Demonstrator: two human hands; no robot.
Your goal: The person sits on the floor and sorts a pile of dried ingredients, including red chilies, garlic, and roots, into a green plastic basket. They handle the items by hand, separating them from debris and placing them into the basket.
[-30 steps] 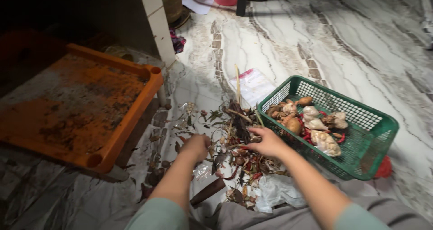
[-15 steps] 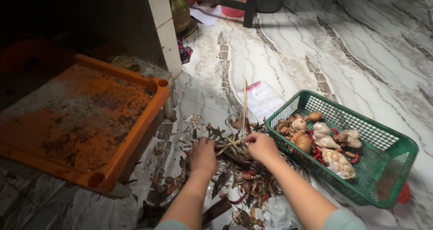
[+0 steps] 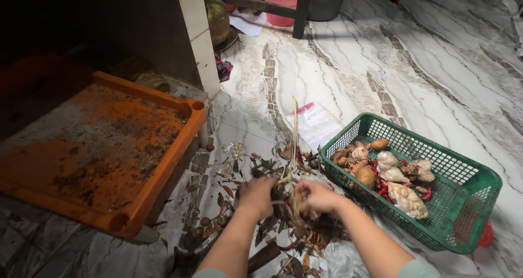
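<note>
Both hands work in a pile of dried leaves and scraps [image 3: 289, 223] on the marble floor [image 3: 436, 82]. The left hand [image 3: 256, 196] rests on the pile with its fingers curled down into the leaves; whether they grip anything I cannot tell. The right hand [image 3: 318, 196] sits just beside it, fingers closed around the lower end of a long pale stalk [image 3: 295, 147], which stands nearly upright between the two hands. To the right of the pile lies a green plastic basket [image 3: 468, 223] holding ginger-like roots, garlic and red chillies. To the left is an orange tray [image 3: 158, 174] dusted with orange powder. A clear plastic bag [image 3: 316, 122] lies on the floor behind the stalk.
</note>
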